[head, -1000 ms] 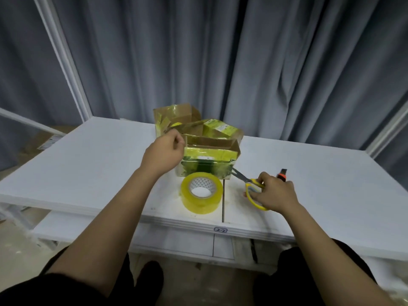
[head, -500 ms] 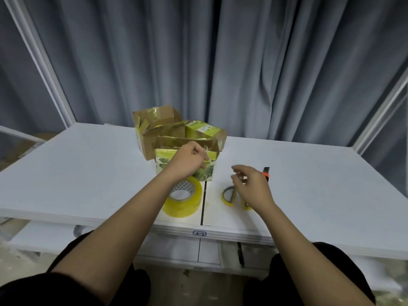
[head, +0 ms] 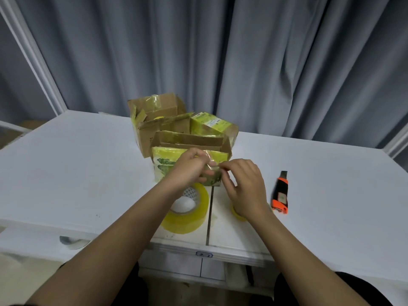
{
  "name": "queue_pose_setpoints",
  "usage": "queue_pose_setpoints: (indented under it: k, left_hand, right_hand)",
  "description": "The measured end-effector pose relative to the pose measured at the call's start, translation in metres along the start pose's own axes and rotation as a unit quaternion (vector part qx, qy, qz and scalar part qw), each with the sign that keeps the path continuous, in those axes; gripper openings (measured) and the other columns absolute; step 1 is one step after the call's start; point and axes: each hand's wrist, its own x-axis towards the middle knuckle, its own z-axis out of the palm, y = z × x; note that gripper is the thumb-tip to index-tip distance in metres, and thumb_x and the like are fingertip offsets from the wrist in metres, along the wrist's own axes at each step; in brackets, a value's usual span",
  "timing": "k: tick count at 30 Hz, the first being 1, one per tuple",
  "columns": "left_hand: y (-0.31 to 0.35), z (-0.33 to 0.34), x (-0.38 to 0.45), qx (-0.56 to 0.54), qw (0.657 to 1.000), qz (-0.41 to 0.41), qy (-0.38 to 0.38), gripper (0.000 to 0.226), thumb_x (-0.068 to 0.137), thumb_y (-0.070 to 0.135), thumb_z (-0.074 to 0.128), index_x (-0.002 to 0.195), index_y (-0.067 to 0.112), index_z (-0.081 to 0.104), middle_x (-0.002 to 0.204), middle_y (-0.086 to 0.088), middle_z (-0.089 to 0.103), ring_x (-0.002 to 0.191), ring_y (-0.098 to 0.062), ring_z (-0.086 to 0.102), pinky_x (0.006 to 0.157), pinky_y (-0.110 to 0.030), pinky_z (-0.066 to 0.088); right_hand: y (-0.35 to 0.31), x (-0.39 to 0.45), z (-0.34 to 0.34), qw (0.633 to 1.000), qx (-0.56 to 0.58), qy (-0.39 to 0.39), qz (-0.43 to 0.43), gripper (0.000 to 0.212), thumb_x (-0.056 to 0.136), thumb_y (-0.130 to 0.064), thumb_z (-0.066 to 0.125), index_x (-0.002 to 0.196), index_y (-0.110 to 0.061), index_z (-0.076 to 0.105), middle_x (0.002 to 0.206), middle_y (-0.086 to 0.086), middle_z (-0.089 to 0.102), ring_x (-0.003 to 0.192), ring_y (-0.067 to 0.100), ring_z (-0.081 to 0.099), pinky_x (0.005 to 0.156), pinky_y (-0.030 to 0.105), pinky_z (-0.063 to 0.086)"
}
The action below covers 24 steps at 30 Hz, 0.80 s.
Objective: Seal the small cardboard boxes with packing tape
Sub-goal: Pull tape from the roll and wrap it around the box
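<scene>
Yellowish clear packing tape, a short cut strip (head: 212,161), is stretched between a person's two hands over the front of the nearest small cardboard box (head: 189,160), which stands near the front of a white table (head: 88,173) with its top flaps up. The left hand (head: 189,168) pinches one end of the strip with curled fingers against the box's printed front face; the right hand (head: 245,184) pinches the other end between thumb and forefinger, its remaining fingers loosely spread. Both forearms reach forward from the bottom of the frame and converge on the box. The tape roll (head: 187,208) lies flat on the table just in front of the box, partly under the left wrist, and an orange utility knife (head: 280,194) rests to the right, apart from the hands. Two more taped boxes (head: 159,120) stand directly behind. Judged from this, the step is laying the strip: it likely goes best if the flaps are folded shut first, the strip kept taut and centred over the seam, then pressed down from one end to avoid wrinkles.
</scene>
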Motion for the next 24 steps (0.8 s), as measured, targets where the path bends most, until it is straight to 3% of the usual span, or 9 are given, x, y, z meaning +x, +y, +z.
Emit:
queue_pose_setpoints:
  k: [3,6,10,12,16,20,24]
  left_hand:
    - [-0.004,-0.004,0.009,-0.041,0.999,-0.027,-0.017,0.005,0.095,0.013,0.05,0.096,0.015,0.055,0.082,0.005,0.071,0.077,-0.013,0.071,0.073,-0.031,0.056]
    - [-0.004,-0.009,0.014,-0.094,0.993,-0.054,-0.052,0.011,0.095,0.013,0.052,0.106,0.013,0.056,0.097,-0.002,0.072,0.089,-0.018,0.071,0.076,-0.034,0.057]
    - [-0.002,-0.019,0.016,-0.181,0.977,-0.079,-0.079,0.02,0.093,0.007,0.052,0.112,0.012,0.056,0.114,-0.006,0.068,0.097,-0.02,0.069,0.077,-0.035,0.056]
    - [-0.002,-0.022,0.015,-0.211,0.97,-0.086,-0.081,0.022,0.092,0.007,0.052,0.113,0.011,0.056,0.116,-0.007,0.066,0.099,-0.022,0.068,0.079,-0.038,0.056]
    - [-0.003,-0.037,0.013,-0.305,0.946,-0.095,-0.048,0.025,0.093,0.013,0.046,0.113,0.009,0.059,0.111,-0.009,0.07,0.099,-0.028,0.068,0.08,-0.043,0.055]
    - [-0.001,-0.044,0.013,-0.212,0.977,-0.008,0.025,0.017,0.093,0.01,0.051,0.105,0.017,0.06,0.104,-0.004,0.069,0.092,-0.019,0.068,0.072,-0.03,0.056]
    - [-0.005,-0.037,0.016,-0.032,0.994,0.073,0.074,0.018,0.094,0.011,0.052,0.098,0.027,0.059,0.101,0.004,0.066,0.086,-0.012,0.063,0.073,-0.025,0.054]
  right_hand:
    - [0.009,0.006,0.009,1.0,0.014,0.016,0.011,0.008,0.085,-0.009,0.064,0.091,-0.009,0.069,0.088,0.005,0.065,0.084,0.024,0.058,0.075,0.032,0.043]
    - [0.008,0.014,0.014,0.993,0.094,0.019,0.065,0.007,0.086,-0.014,0.061,0.09,-0.012,0.067,0.091,0.001,0.061,0.091,0.013,0.05,0.083,0.016,0.036]
    - [0.006,0.022,0.017,0.972,0.199,-0.023,0.126,0.007,0.089,-0.014,0.062,0.089,-0.02,0.064,0.092,-0.01,0.056,0.094,0.011,0.051,0.08,0.023,0.042]
    - [0.002,0.025,0.019,0.964,0.226,-0.032,0.138,0.012,0.089,-0.011,0.063,0.087,-0.023,0.063,0.091,-0.012,0.057,0.093,0.01,0.052,0.08,0.02,0.041]
    - [0.002,0.032,0.012,0.94,0.271,0.011,0.206,0.025,0.09,-0.005,0.06,0.083,-0.029,0.06,0.091,-0.011,0.06,0.087,0.008,0.056,0.075,0.019,0.042]
    - [0.005,0.047,-0.004,0.89,0.375,0.022,0.258,0.018,0.088,-0.016,0.063,0.081,-0.033,0.065,0.093,-0.009,0.065,0.092,0.011,0.06,0.077,0.023,0.049]
    - [0.005,0.06,-0.011,0.824,0.487,-0.009,0.29,0.015,0.077,-0.013,0.066,0.084,-0.026,0.068,0.093,-0.007,0.069,0.092,0.009,0.062,0.072,0.014,0.048]
